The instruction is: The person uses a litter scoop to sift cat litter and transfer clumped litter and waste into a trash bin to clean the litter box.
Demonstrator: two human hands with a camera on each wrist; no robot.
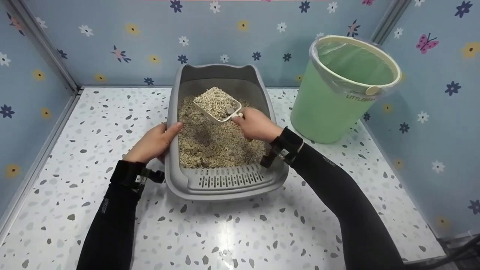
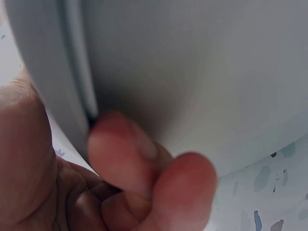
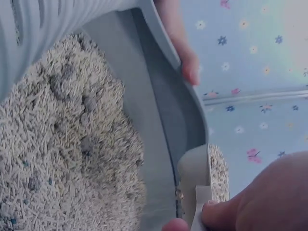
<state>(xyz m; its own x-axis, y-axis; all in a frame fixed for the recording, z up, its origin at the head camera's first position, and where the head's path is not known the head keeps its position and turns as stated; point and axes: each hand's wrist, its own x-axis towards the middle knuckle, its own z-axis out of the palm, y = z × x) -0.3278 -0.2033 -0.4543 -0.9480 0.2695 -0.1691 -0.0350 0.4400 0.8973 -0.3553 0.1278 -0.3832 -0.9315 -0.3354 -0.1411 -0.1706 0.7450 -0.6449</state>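
Note:
A grey litter box (image 1: 174, 176) stands on the table, filled with pale pellet litter (image 1: 225, 148) that has darker grey clumps. My left hand (image 1: 152, 142) grips its left rim, thumb over the top; in the left wrist view, fingertips (image 2: 185, 187) curl up beneath the rim against the outer wall. By its short handle, my right hand (image 1: 260, 125) holds a white litter scoop (image 3: 195, 166) above the litter, in the middle of the box. Pellets (image 1: 214, 102) are heaped in the scoop, with a grey clump (image 1: 231, 110) near the handle end.
A green bin (image 1: 322, 108) with a clear liner over its rim stands at the back right, beside the box. The speckled table (image 1: 105, 131) is bounded by blue flowered panels (image 1: 232, 37) at the back and sides. The box's front has a slotted ledge (image 1: 228, 183).

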